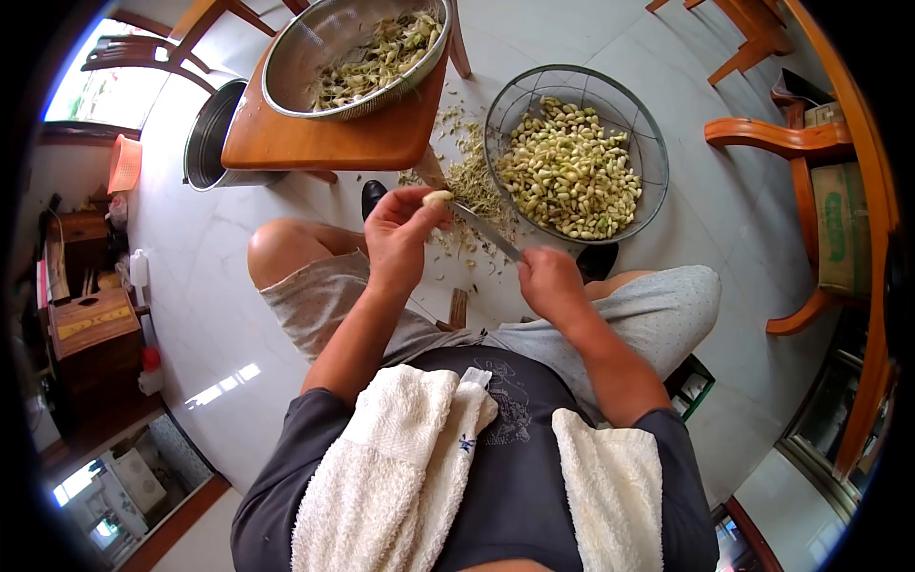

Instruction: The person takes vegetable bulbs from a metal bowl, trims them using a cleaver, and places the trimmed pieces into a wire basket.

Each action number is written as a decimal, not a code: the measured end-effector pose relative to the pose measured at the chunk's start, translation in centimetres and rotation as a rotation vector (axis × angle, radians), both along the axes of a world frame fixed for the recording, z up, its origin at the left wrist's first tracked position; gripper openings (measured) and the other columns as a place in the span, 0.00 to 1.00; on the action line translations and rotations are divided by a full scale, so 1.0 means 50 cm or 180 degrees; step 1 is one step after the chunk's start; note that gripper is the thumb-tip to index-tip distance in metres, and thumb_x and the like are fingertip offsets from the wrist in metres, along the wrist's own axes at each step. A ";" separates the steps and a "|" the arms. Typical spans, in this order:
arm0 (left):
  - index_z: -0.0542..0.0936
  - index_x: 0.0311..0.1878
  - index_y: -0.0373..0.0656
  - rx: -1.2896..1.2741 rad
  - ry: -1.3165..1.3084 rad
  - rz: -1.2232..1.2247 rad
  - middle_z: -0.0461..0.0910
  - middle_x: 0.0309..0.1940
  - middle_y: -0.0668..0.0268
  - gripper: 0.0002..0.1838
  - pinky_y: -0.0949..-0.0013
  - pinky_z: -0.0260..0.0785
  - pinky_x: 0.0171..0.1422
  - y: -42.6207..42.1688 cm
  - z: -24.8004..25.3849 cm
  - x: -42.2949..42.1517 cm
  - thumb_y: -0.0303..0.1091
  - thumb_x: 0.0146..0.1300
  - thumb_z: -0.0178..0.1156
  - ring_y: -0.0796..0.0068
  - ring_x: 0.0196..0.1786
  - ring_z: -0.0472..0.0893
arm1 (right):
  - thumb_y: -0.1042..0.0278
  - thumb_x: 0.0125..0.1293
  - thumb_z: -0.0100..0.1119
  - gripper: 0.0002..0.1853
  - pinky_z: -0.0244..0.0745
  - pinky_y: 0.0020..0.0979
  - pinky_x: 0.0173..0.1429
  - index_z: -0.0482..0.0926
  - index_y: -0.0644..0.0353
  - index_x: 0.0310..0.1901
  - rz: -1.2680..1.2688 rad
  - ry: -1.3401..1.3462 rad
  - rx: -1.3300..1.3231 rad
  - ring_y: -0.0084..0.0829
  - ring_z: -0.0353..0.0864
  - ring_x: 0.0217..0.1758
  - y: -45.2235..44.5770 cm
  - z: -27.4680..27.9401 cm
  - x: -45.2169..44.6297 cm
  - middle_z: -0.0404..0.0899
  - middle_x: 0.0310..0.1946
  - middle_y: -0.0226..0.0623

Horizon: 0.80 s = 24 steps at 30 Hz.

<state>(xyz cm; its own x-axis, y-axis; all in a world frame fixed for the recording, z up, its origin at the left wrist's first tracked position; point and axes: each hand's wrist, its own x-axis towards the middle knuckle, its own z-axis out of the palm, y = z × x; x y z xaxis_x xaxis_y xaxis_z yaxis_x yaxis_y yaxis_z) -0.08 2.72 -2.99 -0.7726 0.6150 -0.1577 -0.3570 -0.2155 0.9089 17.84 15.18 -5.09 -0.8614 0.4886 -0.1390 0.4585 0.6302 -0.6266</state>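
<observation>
My left hand [400, 236] pinches a small pale bulb [437, 198], like a scallion bulb, between thumb and fingers. In my right hand [555, 286] is a knife [491, 232], gripped by its handle. Its blade points up and left, with the tip at or very close to the bulb; contact is unclear. Beyond the knife, a wire basket [658, 133] on the floor holds a heap of trimmed bulbs [572, 172]. On a wooden stool [334, 151], a metal colander [276, 81] contains bulbs with stringy stems and roots [381, 62].
Trimmings [477, 186] litter the floor between stool and basket. A metal bucket [198, 143] stands left of the stool. Wooden chair legs and a cardboard box [843, 229] are at the right. Two white towel ends [376, 458] hang over my chest.
</observation>
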 end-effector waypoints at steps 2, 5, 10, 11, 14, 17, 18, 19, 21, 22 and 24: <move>0.76 0.45 0.33 0.0157 -0.0203 0.0005 0.81 0.37 0.58 0.10 0.73 0.74 0.37 0.003 0.023 -0.008 0.23 0.61 0.61 0.73 0.34 0.81 | 0.69 0.58 0.54 0.07 0.72 0.47 0.43 0.77 0.63 0.30 0.0039 -0.0388 -0.0185 0.53 0.77 0.37 0.009 -0.014 0.013 0.77 0.30 0.52; 0.75 0.48 0.34 0.0203 -0.0722 -0.0063 0.81 0.38 0.58 0.10 0.72 0.74 0.36 0.012 0.019 -0.022 0.27 0.65 0.58 0.72 0.34 0.81 | 0.68 0.56 0.55 0.08 0.72 0.47 0.42 0.77 0.64 0.28 -0.0154 -0.0444 -0.0355 0.54 0.77 0.36 0.019 0.001 0.003 0.77 0.27 0.53; 0.74 0.52 0.34 0.0119 -0.1188 -0.0286 0.80 0.37 0.58 0.13 0.71 0.76 0.38 0.031 -0.011 -0.020 0.30 0.67 0.55 0.71 0.36 0.82 | 0.67 0.57 0.56 0.10 0.72 0.46 0.38 0.76 0.67 0.28 -0.0685 0.0116 -0.0587 0.55 0.77 0.32 0.042 0.012 0.003 0.77 0.24 0.54; 0.73 0.53 0.34 0.0084 -0.1190 -0.0298 0.80 0.37 0.58 0.14 0.70 0.76 0.38 0.041 -0.015 -0.020 0.31 0.68 0.55 0.71 0.36 0.82 | 0.66 0.57 0.56 0.10 0.72 0.45 0.37 0.76 0.67 0.28 -0.0909 0.0205 -0.0665 0.55 0.77 0.32 0.052 0.011 0.006 0.77 0.24 0.54; 0.71 0.56 0.32 -0.0340 -0.1146 -0.0353 0.79 0.36 0.59 0.18 0.71 0.77 0.36 0.111 -0.033 -0.020 0.33 0.67 0.55 0.70 0.36 0.82 | 0.65 0.58 0.59 0.12 0.71 0.40 0.31 0.74 0.68 0.27 -0.1470 0.0925 -0.0832 0.51 0.78 0.27 0.088 0.000 0.018 0.76 0.21 0.52; 0.69 0.58 0.31 -0.0543 -0.1026 -0.0681 0.79 0.40 0.57 0.22 0.71 0.77 0.38 0.210 -0.036 -0.004 0.34 0.66 0.57 0.70 0.38 0.82 | 0.65 0.63 0.59 0.12 0.67 0.27 0.24 0.77 0.66 0.29 -0.2217 0.1347 -0.1514 0.22 0.73 0.18 0.116 0.050 0.025 0.75 0.16 0.32; 0.68 0.59 0.30 -0.0679 -0.0961 -0.0904 0.79 0.41 0.57 0.23 0.71 0.77 0.37 0.244 -0.032 0.002 0.34 0.65 0.57 0.69 0.38 0.82 | 0.65 0.64 0.58 0.11 0.66 0.25 0.23 0.77 0.65 0.30 -0.2280 0.1409 -0.1497 0.20 0.71 0.18 0.124 0.067 0.029 0.75 0.17 0.31; 0.68 0.59 0.29 -0.0821 -0.0898 -0.1139 0.79 0.42 0.56 0.24 0.71 0.77 0.37 0.272 -0.027 0.006 0.34 0.64 0.58 0.69 0.39 0.82 | 0.66 0.65 0.58 0.10 0.65 0.22 0.23 0.77 0.65 0.30 -0.2358 0.1470 -0.1479 0.17 0.70 0.19 0.129 0.080 0.033 0.75 0.18 0.29; 0.70 0.57 0.29 -0.1042 -0.0612 -0.1413 0.80 0.41 0.57 0.23 0.71 0.77 0.36 0.314 -0.012 0.010 0.34 0.63 0.59 0.70 0.37 0.82 | 0.68 0.65 0.58 0.10 0.66 0.22 0.22 0.77 0.67 0.30 -0.2450 0.1653 -0.1581 0.18 0.70 0.18 0.133 0.091 0.035 0.75 0.18 0.31; 0.71 0.56 0.29 -0.1156 -0.0472 -0.1555 0.80 0.40 0.58 0.23 0.71 0.77 0.36 0.328 -0.003 0.008 0.34 0.62 0.59 0.70 0.37 0.82 | 0.68 0.64 0.58 0.10 0.66 0.22 0.22 0.77 0.67 0.30 -0.2484 0.1674 -0.1639 0.18 0.70 0.18 0.136 0.091 0.037 0.75 0.18 0.31; 0.74 0.53 0.30 -0.1167 0.0099 -0.1860 0.80 0.37 0.59 0.20 0.72 0.76 0.35 0.338 0.021 -0.019 0.34 0.62 0.60 0.72 0.34 0.82 | 0.70 0.64 0.58 0.09 0.67 0.22 0.23 0.77 0.68 0.32 -0.2463 0.1634 -0.1669 0.19 0.71 0.19 0.138 0.089 0.043 0.76 0.20 0.32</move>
